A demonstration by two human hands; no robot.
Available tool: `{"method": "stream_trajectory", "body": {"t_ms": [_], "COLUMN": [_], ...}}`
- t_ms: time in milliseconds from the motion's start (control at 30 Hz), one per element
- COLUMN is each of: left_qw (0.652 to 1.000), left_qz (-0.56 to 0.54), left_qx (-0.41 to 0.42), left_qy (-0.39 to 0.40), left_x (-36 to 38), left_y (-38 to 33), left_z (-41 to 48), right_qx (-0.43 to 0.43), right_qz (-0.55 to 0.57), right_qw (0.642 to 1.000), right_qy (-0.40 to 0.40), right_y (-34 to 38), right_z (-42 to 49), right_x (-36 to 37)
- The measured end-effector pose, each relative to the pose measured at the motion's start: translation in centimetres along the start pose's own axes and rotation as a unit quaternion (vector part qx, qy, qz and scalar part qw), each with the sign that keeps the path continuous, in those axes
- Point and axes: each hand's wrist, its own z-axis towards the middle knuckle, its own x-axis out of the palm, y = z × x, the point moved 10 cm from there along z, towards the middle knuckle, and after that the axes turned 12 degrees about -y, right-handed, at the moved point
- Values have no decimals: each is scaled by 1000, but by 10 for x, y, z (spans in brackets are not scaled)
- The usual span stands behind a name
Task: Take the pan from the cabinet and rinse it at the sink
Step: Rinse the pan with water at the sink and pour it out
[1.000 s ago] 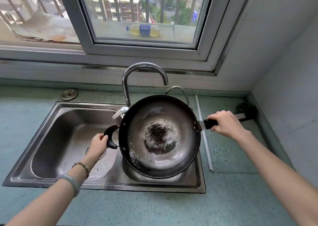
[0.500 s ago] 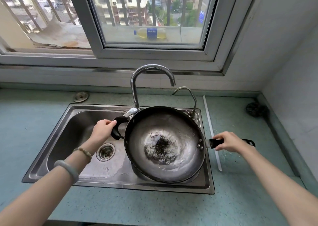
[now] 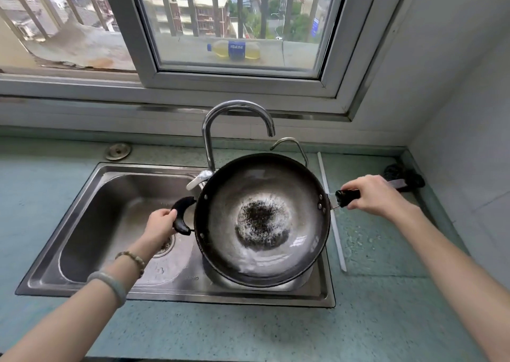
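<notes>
Head view: pan [image 3: 262, 193] was held level over sink [image 3: 82, 223], beneath faucet [image 3: 207, 141] — loop handle [image 3: 180, 215] gripped by left hand [image 3: 161, 225], long handle [image 3: 348, 197] by right hand [image 3: 372, 194] — seemingly to steady it for rinsing.

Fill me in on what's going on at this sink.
A person holds a pan over the right side of the sink, below the tap. The left hand grips its loop handle, the right hand its long handle. Dark specks sit in the pan's middle; no water shows at the tap.

Free room in the left basin [image 3: 91, 212]; pan [image 3: 262, 268] over the right, faucet [image 3: 237, 107] apparently just above.
</notes>
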Motion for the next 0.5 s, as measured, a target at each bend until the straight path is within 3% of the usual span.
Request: {"method": "stream_trajectory", "body": {"t_ms": [133, 267, 400, 500], "left_qw": [991, 974, 969, 977], "left_qz": [35, 64, 104, 120], "left_qx": [116, 202, 214, 169], "left_qy": [-51, -81, -67, -48], "left_x": [-19, -31, -31, -32], "left_y": [-41, -85, -103, -91], "left_z": [-3, -18, -13, 2], "right_qx": [35, 105, 148, 137], "right_qz": [38, 116, 180, 181], "right_qw": [998, 988, 968, 963], "right_qy": [-27, 5, 95, 148], "right_y": [-10, -14, -15, -14], "right_z": [-15, -34, -47, -45], "right_x": [30, 78, 117, 119]}}
